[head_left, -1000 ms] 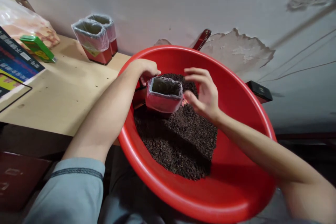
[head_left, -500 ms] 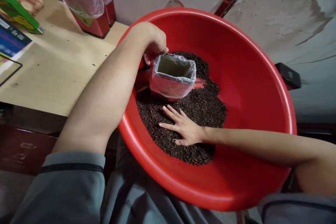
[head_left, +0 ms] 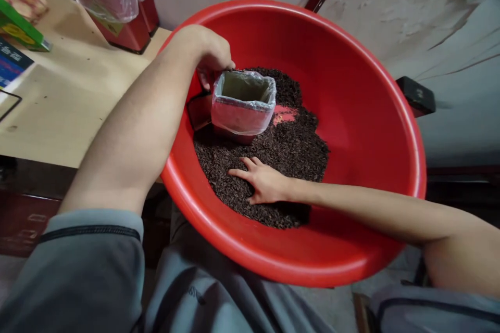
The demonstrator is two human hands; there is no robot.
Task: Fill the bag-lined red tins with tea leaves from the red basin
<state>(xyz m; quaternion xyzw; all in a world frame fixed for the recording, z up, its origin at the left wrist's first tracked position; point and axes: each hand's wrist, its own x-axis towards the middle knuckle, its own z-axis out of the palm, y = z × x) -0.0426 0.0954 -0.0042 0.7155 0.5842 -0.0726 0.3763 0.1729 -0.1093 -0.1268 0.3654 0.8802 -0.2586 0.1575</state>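
Note:
My left hand (head_left: 214, 54) is closed on the back left edge of a red tin (head_left: 244, 119) lined with a clear plastic bag; some of its fingers are hidden behind the rim. The tin stands upright with its mouth open on dark loose tea leaves (head_left: 289, 156) in a big red basin (head_left: 363, 109). My right hand (head_left: 267, 182) rests on the leaves in front of the tin, fingers spread and partly sunk in. A dark-edged red flat piece (head_left: 199, 112), possibly a lid, leans beside the tin at the left.
On the pale wooden table (head_left: 70, 99) at left stand bag-lined red tins (head_left: 121, 31), a green box (head_left: 21, 26) and a blue printed packet (head_left: 13, 62). Behind the basin is a wall (head_left: 390, 5) with peeling paint. A black-and-red object (head_left: 416, 96) sits beyond the basin's right rim.
My right hand's fingers have bent and dug deeper into the leaves. My left hand keeps its hold on the tin. The whole view has shifted slightly.

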